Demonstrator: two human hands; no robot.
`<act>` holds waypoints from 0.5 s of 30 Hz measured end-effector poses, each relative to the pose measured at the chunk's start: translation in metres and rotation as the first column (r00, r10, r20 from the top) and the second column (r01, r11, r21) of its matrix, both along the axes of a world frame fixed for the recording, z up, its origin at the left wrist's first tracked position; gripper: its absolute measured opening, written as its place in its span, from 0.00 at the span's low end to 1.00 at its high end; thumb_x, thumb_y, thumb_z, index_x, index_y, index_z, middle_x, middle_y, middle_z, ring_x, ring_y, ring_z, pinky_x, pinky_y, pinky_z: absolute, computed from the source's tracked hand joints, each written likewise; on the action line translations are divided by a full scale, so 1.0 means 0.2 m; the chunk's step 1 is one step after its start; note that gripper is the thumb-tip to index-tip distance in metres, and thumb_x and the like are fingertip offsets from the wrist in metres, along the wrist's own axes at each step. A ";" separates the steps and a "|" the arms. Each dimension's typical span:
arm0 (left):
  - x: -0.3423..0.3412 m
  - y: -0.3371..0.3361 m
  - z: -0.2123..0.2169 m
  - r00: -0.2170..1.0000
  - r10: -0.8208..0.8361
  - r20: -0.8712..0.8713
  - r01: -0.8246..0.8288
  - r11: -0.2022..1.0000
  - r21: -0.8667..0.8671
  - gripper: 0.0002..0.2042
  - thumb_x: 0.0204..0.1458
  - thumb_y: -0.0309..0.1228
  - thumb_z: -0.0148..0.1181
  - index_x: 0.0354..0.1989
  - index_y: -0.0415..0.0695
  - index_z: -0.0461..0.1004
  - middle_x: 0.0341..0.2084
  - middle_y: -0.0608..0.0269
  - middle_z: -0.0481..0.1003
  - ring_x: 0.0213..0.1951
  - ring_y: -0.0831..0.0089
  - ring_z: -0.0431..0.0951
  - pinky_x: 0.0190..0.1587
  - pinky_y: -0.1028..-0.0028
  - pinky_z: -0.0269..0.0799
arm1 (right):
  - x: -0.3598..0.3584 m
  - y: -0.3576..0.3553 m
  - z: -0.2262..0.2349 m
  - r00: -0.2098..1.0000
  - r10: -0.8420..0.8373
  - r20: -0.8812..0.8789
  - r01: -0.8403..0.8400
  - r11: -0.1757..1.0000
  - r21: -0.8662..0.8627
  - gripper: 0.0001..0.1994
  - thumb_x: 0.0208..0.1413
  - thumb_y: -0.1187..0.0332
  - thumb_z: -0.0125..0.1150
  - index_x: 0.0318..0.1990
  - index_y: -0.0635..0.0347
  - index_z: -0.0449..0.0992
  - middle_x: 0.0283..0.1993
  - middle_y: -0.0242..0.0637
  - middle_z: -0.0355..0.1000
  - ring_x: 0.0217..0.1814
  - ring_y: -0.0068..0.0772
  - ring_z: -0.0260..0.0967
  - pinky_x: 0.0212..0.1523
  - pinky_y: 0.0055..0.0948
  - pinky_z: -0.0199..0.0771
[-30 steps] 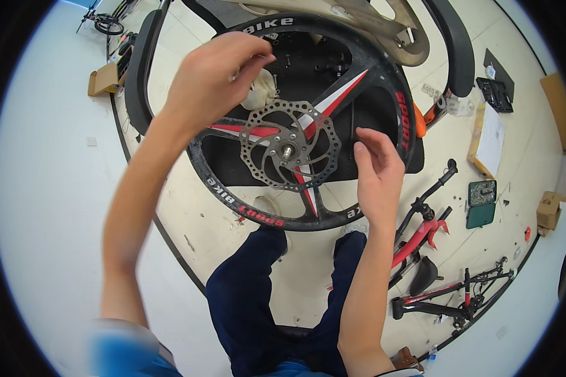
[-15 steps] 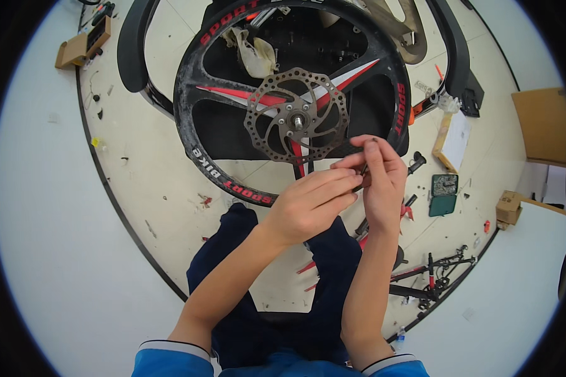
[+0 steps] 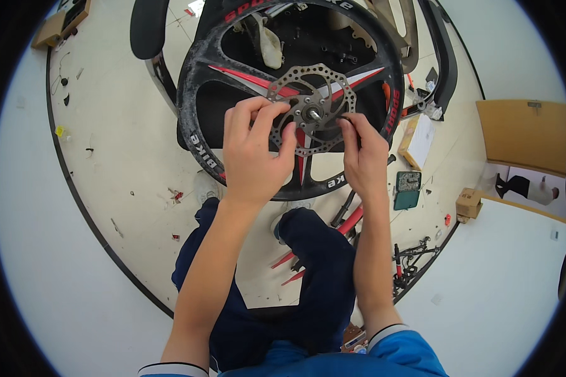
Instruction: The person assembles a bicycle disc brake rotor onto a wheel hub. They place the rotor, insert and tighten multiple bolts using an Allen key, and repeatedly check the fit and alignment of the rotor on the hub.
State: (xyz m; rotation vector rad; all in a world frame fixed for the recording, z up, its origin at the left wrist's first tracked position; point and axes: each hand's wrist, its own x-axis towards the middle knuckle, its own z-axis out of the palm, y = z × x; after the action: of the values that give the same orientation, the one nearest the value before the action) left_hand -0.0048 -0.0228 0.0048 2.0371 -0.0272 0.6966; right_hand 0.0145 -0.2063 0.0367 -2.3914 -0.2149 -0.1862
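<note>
A black bicycle wheel [image 3: 187, 94] with red and white spokes lies flat over a black chair seat. A perforated metal disc brake rotor [image 3: 321, 69] is on its hub, with the axle [image 3: 314, 115] pointing up. My left hand [image 3: 253, 147] is over the rotor's left side, thumb and fingers curved but apart, with nothing visible between them. On the right side of the rotor my right hand [image 3: 363, 151] pinches thumb and forefinger together beside the axle. A dark speck shows at those fingertips, too small to name.
Chair armrests [image 3: 148, 28] flank the wheel. On the floor to the right are an open green case [image 3: 407, 200], a white-topped box [image 3: 416, 143], a cardboard box [image 3: 468, 204] and red bicycle parts [image 3: 352, 220]. Another person [image 3: 534, 188] shows in the doorway at far right.
Both hands have parted from where they met at the wheel's near right edge. They have moved up to the hub, the left one to its left and the right one to its right.
</note>
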 end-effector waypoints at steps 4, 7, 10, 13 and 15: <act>0.01 0.02 -0.01 0.998 0.025 -0.058 -0.026 1.000 -0.011 0.18 0.49 0.24 0.68 0.49 0.42 0.77 0.47 0.57 0.71 0.48 0.57 0.72 0.51 0.64 0.70 | 0.16 -0.02 0.01 0.936 0.288 0.202 -0.228 0.934 -0.275 0.06 0.62 0.73 0.62 0.45 0.60 0.77 0.38 0.41 0.76 0.37 0.49 0.76 0.36 0.39 0.76; 0.00 0.02 0.00 0.991 0.015 -0.130 -0.019 0.999 -0.035 0.20 0.49 0.25 0.68 0.53 0.41 0.74 0.49 0.55 0.69 0.52 0.56 0.71 0.55 0.62 0.69 | 0.23 -0.03 0.05 0.900 0.386 0.205 -0.288 0.876 -0.386 0.06 0.61 0.72 0.63 0.44 0.59 0.77 0.36 0.40 0.76 0.36 0.48 0.75 0.36 0.39 0.77; -0.01 0.02 0.00 0.984 -0.027 -0.174 0.016 0.997 -0.069 0.20 0.49 0.26 0.68 0.53 0.41 0.73 0.49 0.55 0.69 0.53 0.55 0.71 0.56 0.61 0.69 | 0.26 -0.02 0.09 0.880 0.438 0.182 -0.320 0.831 -0.454 0.06 0.60 0.71 0.65 0.42 0.59 0.77 0.34 0.39 0.74 0.36 0.45 0.75 0.35 0.39 0.76; -0.02 0.02 0.00 0.981 -0.043 -0.188 0.031 0.998 -0.062 0.21 0.50 0.25 0.67 0.53 0.40 0.72 0.50 0.54 0.69 0.54 0.54 0.71 0.56 0.61 0.69 | 0.27 -0.02 0.09 0.865 0.469 0.176 -0.342 0.810 -0.477 0.05 0.59 0.71 0.65 0.41 0.59 0.76 0.33 0.38 0.74 0.36 0.44 0.75 0.35 0.38 0.76; -0.01 0.02 0.00 0.979 -0.049 -0.198 0.037 0.997 -0.062 0.22 0.50 0.25 0.67 0.54 0.40 0.72 0.50 0.53 0.69 0.54 0.53 0.71 0.56 0.61 0.69 | 0.27 -0.02 0.09 0.860 0.479 0.176 -0.344 0.799 -0.494 0.05 0.59 0.71 0.65 0.40 0.59 0.76 0.32 0.38 0.73 0.35 0.43 0.75 0.34 0.39 0.75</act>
State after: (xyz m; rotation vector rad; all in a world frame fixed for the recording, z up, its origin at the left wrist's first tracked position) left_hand -0.0078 -0.0186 0.0046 2.0356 0.0645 0.4586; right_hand 0.0682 -0.2101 0.0544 -2.6817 -1.0216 -0.3107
